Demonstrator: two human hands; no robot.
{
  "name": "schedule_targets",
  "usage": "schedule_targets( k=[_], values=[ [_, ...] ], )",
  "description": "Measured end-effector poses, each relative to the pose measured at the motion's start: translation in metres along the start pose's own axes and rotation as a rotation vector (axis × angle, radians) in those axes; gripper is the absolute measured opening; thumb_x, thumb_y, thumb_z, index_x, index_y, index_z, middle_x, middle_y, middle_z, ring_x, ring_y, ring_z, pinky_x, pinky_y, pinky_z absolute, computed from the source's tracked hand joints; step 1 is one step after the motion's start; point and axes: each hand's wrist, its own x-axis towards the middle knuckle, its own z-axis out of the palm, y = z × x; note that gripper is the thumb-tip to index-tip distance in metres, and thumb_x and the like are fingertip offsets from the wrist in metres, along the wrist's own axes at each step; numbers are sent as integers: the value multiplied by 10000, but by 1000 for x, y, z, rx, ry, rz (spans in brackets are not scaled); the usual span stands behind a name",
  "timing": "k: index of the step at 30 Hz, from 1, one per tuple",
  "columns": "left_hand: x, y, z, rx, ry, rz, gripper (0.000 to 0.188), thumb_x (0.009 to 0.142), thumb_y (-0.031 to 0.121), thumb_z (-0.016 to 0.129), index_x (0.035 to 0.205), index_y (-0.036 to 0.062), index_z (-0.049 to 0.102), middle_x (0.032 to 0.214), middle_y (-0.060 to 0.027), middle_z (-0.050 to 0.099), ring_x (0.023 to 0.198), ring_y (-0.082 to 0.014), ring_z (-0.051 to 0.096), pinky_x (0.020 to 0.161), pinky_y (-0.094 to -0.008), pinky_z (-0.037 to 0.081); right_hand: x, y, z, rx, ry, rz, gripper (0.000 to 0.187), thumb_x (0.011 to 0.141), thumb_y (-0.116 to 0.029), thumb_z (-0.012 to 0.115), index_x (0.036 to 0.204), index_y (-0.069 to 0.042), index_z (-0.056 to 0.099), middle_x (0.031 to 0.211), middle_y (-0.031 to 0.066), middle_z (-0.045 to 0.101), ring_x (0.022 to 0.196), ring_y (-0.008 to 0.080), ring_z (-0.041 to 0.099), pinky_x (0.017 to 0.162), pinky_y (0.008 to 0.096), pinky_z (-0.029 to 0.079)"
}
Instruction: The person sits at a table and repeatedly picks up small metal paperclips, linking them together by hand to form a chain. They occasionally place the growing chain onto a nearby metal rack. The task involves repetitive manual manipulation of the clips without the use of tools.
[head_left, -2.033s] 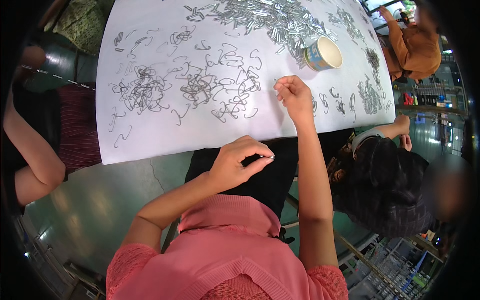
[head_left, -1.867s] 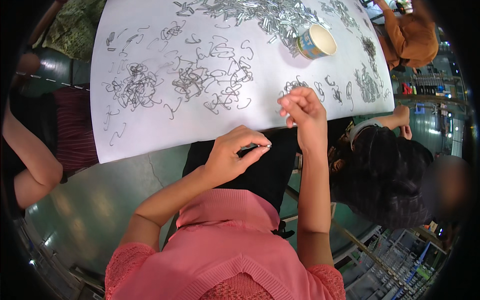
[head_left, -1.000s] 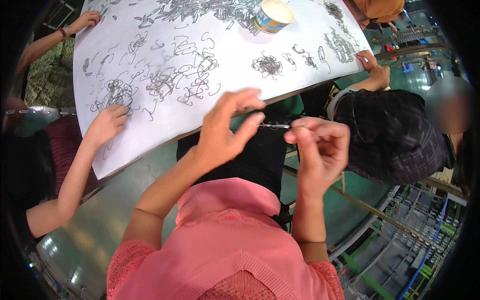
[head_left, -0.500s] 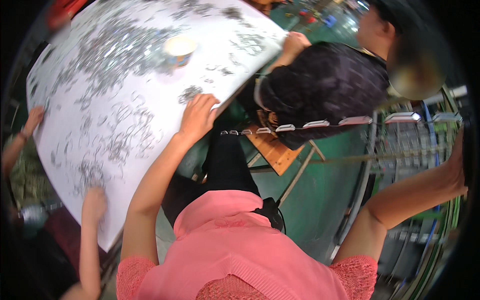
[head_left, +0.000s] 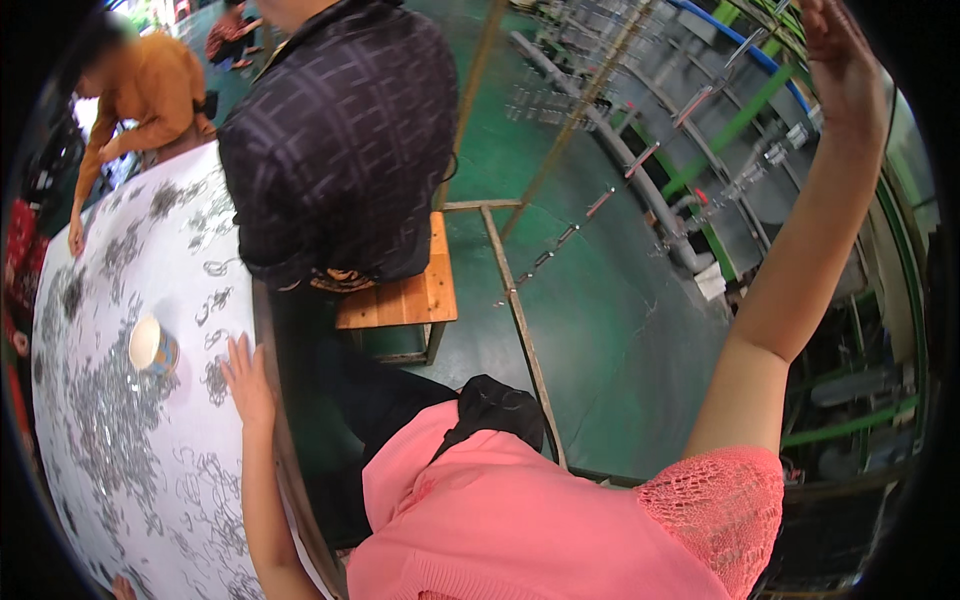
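Observation:
My left hand (head_left: 250, 385) lies on the near right edge of a white table (head_left: 205, 430), fingers spread, with no object in its grasp. Beside its fingertips sits a small heap of dark curved metal pieces (head_left: 214, 381). Many more grey metal pieces (head_left: 110, 425) are strewn over the tabletop, and a paper cup (head_left: 153, 345) stands among them. Raised high at the upper right, my right hand (head_left: 845, 65) is partly cut off by the picture's rim. A slanting line of small metal links (head_left: 598, 203) runs up toward its fingers; whether they grip it is hidden.
A person in a black patterned shirt (head_left: 340, 140) is at a wooden stool (head_left: 400, 305) by the table. Across it, a person in orange (head_left: 160, 85) reaches onto the tabletop. Green-framed racks with grey pipes (head_left: 655, 190) line the right, beyond a green floor (head_left: 620, 350).
The view has swung right, so the table now lies at the left. My left hand stays at the table's edge with fingers more spread. My right arm appears higher in the picture.

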Motion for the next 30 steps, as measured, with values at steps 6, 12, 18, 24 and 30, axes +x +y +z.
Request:
schedule_targets(
  k=[6,12,18,24,30],
  values=[
    [1,7,-7,-19,-34,13,617,640,-85,639,1229,52,517,1490,-140,284,1419,-342,171,1135,-538,148,-25,37,-131,-188,40,217,194,904,-52,605,1069,7,521,979,103,650,821,129,631,719,221,524],
    [-2,-1,0,-45,18,1,477,714,-92,538,1177,24,548,1487,-161,294,1412,-352,187,1137,-551,123,-24,59,-214,-262,128,220,139,876,-39,642,936,-66,520,984,118,659,813,159,656,722,246,563],
    [-3,3,-4,-48,16,-19,449,707,-105,522,1142,5,553,1479,-172,297,1402,-363,207,1134,-556,127,5,56,-253,-339,236,186,141,873,-35,646,923,-66,517,924,92,650,810,156,655,718,234,564],
    [-3,2,1,-38,25,-18,447,685,-103,552,1118,9,551,1471,-177,303,1391,-367,225,1132,-551,145,43,56,-285,-355,331,122,190,837,-12,682,883,-71,507,858,88,650,775,166,664,685,232,569],
    [-2,6,-4,-45,10,-33,441,676,-101,559,1102,12,544,1460,-192,314,1386,-370,237,1126,-543,164,80,58,-313,-440,408,74,246,801,-26,727,876,-53,494,844,102,647,750,175,671,668,237,578]
  ],
)
